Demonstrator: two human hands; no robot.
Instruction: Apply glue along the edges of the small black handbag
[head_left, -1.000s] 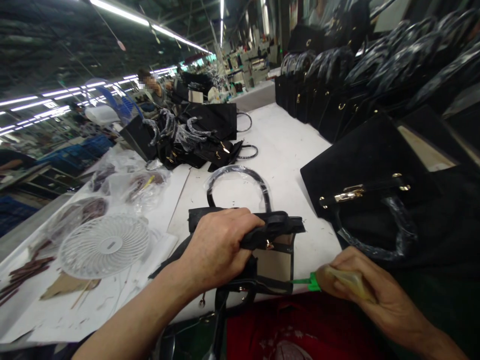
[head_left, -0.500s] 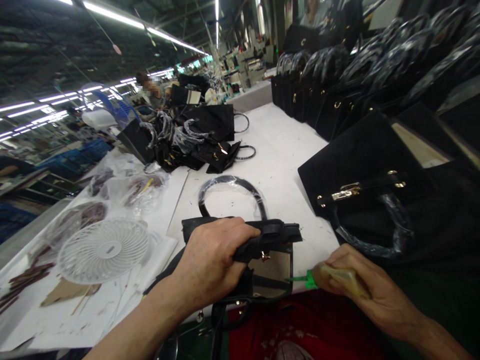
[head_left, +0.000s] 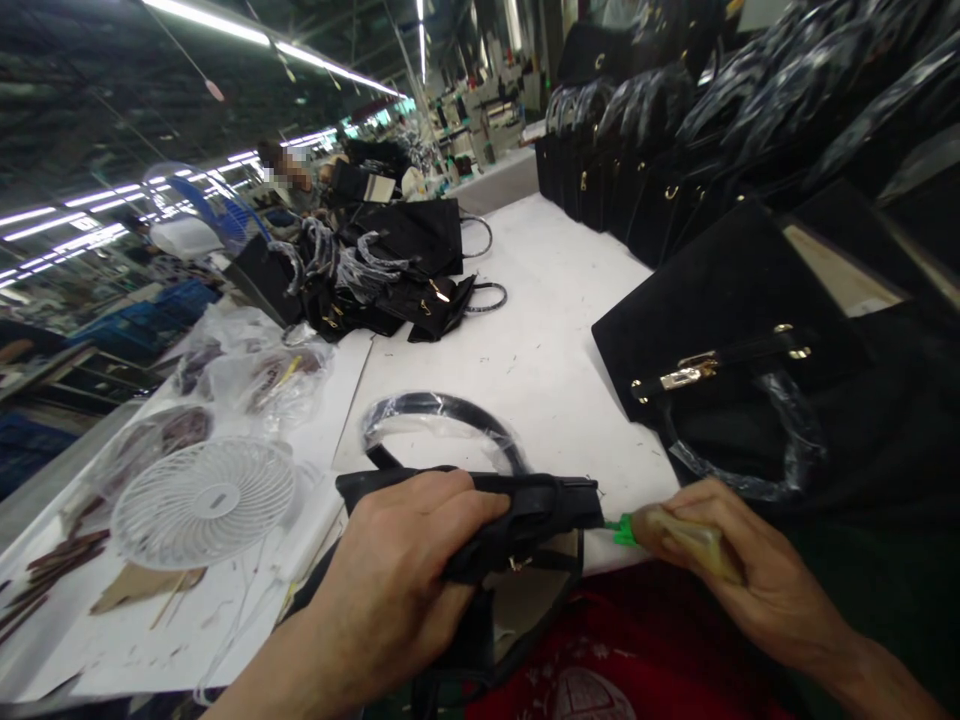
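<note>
My left hand (head_left: 397, 575) is closed around the folded top edge of a black handbag (head_left: 540, 505) at the near edge of the white table (head_left: 540, 340). The bag's plastic-wrapped handle (head_left: 439, 415) arches flat on the table behind it. My right hand (head_left: 720, 570) is closed on a yellowish squeeze bottle with a green nozzle (head_left: 622, 530). The nozzle tip touches the right end of the bag's top edge.
A white desk fan (head_left: 206, 500) lies at left among plastic bags of parts (head_left: 262, 375). A finished black handbag with gold clasp (head_left: 720, 340) lies at right. Rows of black bags (head_left: 660, 150) stand behind; more are piled (head_left: 382, 270) at mid-table. A person (head_left: 289, 175) sits far back.
My left hand has pulled the bag nearer and lower, so the tan inside no longer shows. The green nozzle has moved up onto the end of the bag's top edge.
</note>
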